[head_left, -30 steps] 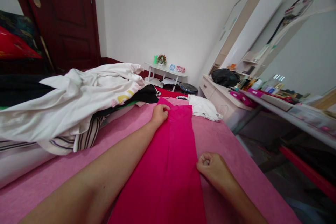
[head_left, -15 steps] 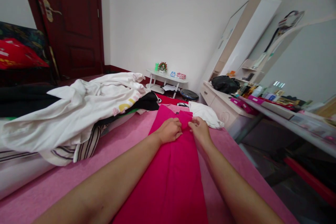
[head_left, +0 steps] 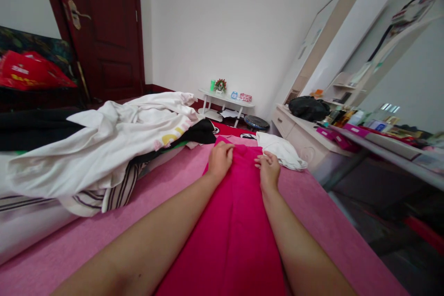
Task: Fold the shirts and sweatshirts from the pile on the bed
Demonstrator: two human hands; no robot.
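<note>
A bright pink garment [head_left: 232,222] lies lengthwise in front of me on the pink bedcover [head_left: 166,199], folded into a long strip; whether it is a shirt or a dress I cannot tell. My left hand [head_left: 221,161] is closed at its far left corner, thumb and fingers pinching the cloth. On the far right edge, my right hand [head_left: 269,169] has its fingers curled around the fabric. Just beyond the right hand rests a folded white cloth [head_left: 280,150].
Left on the bed is a pile of clothes with a white shirt [head_left: 104,148] on top and a striped garment [head_left: 118,194] below. Along the right stands a dresser [head_left: 294,132] carrying a black bag [head_left: 308,107] and bottles. A low white table [head_left: 225,97] is by the wall.
My left hand has moved from the middle of the garment's top to its far left corner. The collar part with the dark label no longer shows. The view has shifted slightly.
</note>
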